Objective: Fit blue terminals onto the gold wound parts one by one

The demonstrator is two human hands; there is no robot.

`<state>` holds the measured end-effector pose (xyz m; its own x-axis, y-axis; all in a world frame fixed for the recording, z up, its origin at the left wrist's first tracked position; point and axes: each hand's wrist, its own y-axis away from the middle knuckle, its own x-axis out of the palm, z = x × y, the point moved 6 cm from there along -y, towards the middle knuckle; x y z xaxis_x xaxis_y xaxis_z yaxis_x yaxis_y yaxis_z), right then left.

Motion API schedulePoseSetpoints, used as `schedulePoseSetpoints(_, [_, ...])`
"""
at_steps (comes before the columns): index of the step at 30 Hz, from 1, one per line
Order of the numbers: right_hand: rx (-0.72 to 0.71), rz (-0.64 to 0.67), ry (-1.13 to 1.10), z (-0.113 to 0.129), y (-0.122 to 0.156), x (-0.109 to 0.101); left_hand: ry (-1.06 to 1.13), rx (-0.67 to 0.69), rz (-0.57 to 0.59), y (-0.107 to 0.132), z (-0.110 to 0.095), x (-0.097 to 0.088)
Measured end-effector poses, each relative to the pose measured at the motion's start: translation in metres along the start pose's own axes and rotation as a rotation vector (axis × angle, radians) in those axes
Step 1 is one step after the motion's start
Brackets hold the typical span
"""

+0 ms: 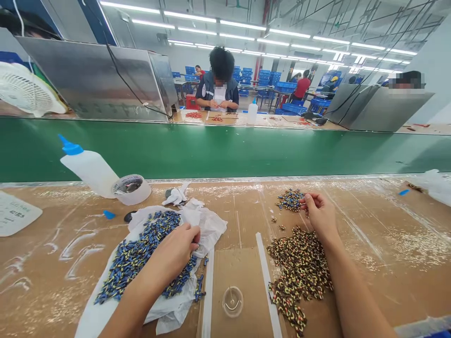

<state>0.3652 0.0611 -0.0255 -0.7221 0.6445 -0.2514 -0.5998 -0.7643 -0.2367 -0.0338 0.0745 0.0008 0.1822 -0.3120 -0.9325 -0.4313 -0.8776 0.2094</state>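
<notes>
My left hand [181,241] is over a pile of small blue-and-yellow pieces [136,263], its fingers curled together. What they hold, if anything, is hidden. The pile lies on crumpled white plastic sheeting [211,225]. My right hand [320,213] pinches with thumb and forefinger at the edge of a smaller heap of blue, yellow and dark pieces [290,200]. Anything in that pinch is too small to make out. Below it spreads a big heap of dark brown-and-yellow curved pieces [299,263]. Between my forearms stands a small round transparent dish [232,307] with a thin upright wire.
A white bottle with blue nozzle [93,171] leans by a tape roll [141,190] at the left. Beyond the cardboard-covered table runs a green belt [211,150]. Across it a person [218,84] works with red pieces. A plastic bag [437,185] lies far right.
</notes>
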Motion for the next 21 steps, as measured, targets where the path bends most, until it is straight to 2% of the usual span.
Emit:
schedulePoseSetpoints(4, [-0.012,0.047,-0.047,0.014,0.009,0.008,-0.024,0.013,-0.007,0.002,-0.001,0.001])
schedulePoseSetpoints(7, [-0.021,0.106,-0.065,0.023,0.016,0.015,0.046,0.067,-0.051,0.004,-0.004,-0.005])
schedulePoseSetpoints(10, [-0.018,0.145,-0.080,0.028,0.022,0.021,0.151,0.115,-0.119,0.005,-0.008,-0.017])
schedulePoseSetpoints(14, [-0.031,0.246,-0.115,0.043,0.039,0.037,0.323,0.084,-0.248,0.005,-0.012,-0.031])
schedulePoseSetpoints(16, [-0.026,0.426,-0.141,0.057,0.059,0.055,0.501,0.077,-0.264,0.004,-0.017,-0.028])
schedulePoseSetpoints(19, [-0.030,0.861,-0.123,0.079,0.109,0.088,0.833,0.108,-0.180,0.000,-0.029,-0.012])
schedulePoseSetpoints(21, [-0.064,1.096,-0.108,0.092,0.143,0.102,0.923,0.116,-0.127,-0.002,-0.035,-0.002])
